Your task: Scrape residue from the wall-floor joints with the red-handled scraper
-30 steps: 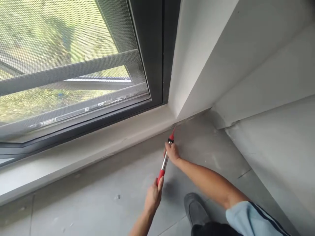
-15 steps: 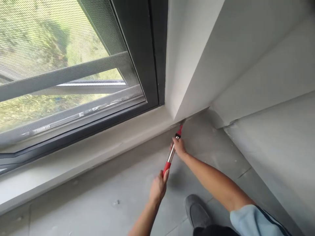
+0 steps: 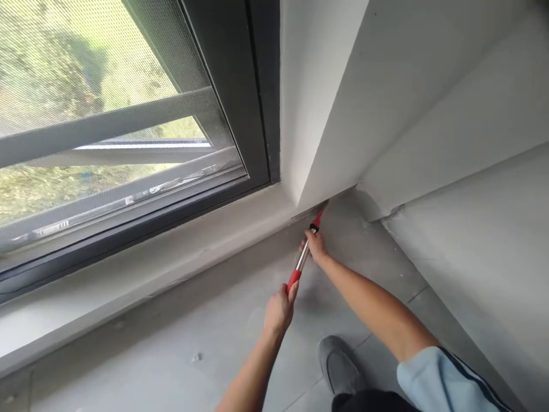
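A long-handled scraper point(image 3: 302, 256) slants across the middle of the view, with a silver shaft, a red grip, a black collar and a red head. My left hand point(image 3: 278, 312) is closed round the red grip at the lower end. Further up, my right hand point(image 3: 316, 246) wraps round the shaft just below the collar. The scraper's thin dark end lies at the foot of the white wall point(image 3: 330, 154), where it meets the grey tiled floor point(image 3: 240, 320). How the edge touches the joint is too small to tell.
A dark-framed window point(image 3: 257, 114) with an insect screen stands at the left above a white ledge point(image 3: 171, 257). Walls close in on the right, with a projecting corner point(image 3: 377, 206). My grey shoe point(image 3: 341, 366) is on the floor below, near a small white spot point(image 3: 197, 357).
The scraper's head has slid to the right along the foot of the wall, past the corner. Both hands have moved slightly forward and right with it. The view has shifted a little.
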